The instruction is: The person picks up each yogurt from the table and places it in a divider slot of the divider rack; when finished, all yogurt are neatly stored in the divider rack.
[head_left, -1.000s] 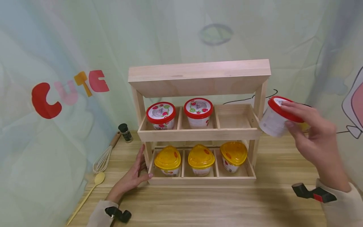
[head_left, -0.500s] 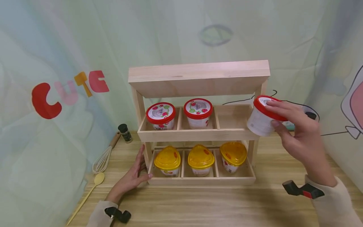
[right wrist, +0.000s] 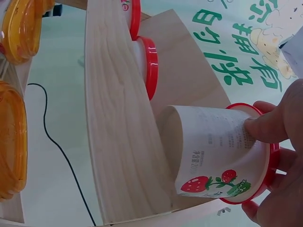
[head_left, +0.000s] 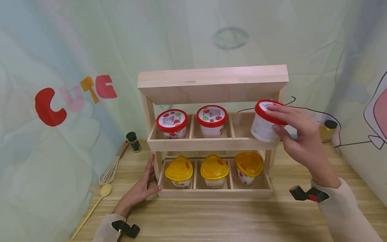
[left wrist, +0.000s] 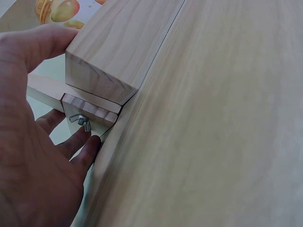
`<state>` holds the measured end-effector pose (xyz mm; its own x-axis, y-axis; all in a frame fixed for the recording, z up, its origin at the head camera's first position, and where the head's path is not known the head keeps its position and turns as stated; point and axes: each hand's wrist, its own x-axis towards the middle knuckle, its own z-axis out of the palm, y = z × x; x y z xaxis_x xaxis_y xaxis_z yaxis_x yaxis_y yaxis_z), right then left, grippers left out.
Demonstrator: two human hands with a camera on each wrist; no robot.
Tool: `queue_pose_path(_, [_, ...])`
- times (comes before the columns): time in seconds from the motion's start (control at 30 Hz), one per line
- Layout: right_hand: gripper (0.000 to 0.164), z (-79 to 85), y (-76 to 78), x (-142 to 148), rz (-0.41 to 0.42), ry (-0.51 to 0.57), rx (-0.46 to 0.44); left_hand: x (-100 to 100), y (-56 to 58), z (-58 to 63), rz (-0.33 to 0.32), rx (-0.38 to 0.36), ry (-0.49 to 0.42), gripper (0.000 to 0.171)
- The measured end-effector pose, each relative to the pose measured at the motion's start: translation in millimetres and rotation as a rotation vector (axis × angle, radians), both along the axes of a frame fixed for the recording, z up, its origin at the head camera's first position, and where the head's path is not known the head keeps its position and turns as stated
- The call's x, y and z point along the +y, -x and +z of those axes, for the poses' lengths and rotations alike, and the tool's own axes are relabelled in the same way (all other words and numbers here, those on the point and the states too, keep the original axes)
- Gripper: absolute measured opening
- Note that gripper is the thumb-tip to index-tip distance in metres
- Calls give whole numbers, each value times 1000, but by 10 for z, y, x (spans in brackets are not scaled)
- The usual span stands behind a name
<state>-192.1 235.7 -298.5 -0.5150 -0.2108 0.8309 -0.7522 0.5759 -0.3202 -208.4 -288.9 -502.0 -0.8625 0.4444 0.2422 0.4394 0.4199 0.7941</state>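
Note:
My right hand (head_left: 305,144) grips a white tub (head_left: 262,129) by its red lid, thumb on one side and fingers across the other. The tub tilts at the right compartment of the upper tray of a wooden display rack (head_left: 211,144). Strawberries and small print show on its wall in the right wrist view, its base by the tray's front board (right wrist: 118,109). Two red-lidded tubs (head_left: 171,120) sit in the other upper compartments. At the rack's lower left corner my left hand (head_left: 139,190) holds on, thumb at the tray's front, fingers (left wrist: 85,153) along the side near a wing nut (left wrist: 81,120).
Yellow-lidded cups (head_left: 214,167) stand in the lower tray's three compartments. Left of the rack lie a whisk (head_left: 110,169) and a yellow spoon (head_left: 105,190), beside a black-capped jar (head_left: 134,142). Another black-capped jar (head_left: 328,130) stands at the back right, and a dark cord (right wrist: 57,146) runs behind.
My right hand has carried the red-lidded tub leftward, from outside the rack's right post to the upper right compartment. My left hand has stayed at the rack's corner.

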Motion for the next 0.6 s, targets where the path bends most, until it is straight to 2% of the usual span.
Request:
queue_pose_path(0.37, [56, -23, 179, -123, -2, -41, 30, 10, -9, 12, -7, 4, -6, 121])
queue_pose_path(0.6, [54, -91, 313, -179, 3, -92, -10, 6, -6, 12, -1, 1, 1, 121])
